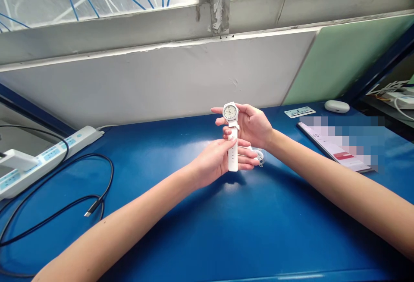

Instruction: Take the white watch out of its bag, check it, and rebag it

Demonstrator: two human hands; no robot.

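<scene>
Above the blue table, a white wristwatch (230, 111) is held up between my two hands, its round pale dial facing me. My left hand (215, 159) pinches the long white strap (233, 157) under its thumb, with the other fingers stretched out behind it. The holed end of the strap hangs below that thumb. From the right, my right hand (254, 124) holds the watch near its case, thumb at the side and fingers behind. Beyond my left fingertips lies a small white item with a metal chain (260, 157), partly hidden.
At the left stand a white power strip (51, 157) and a looped black cable (111, 174). To the right lie a phone-like tablet (336, 148), partly pixelated, a card (299, 112) and a white earbud case (337, 106). A pale wall panel (161, 83) rises behind the table.
</scene>
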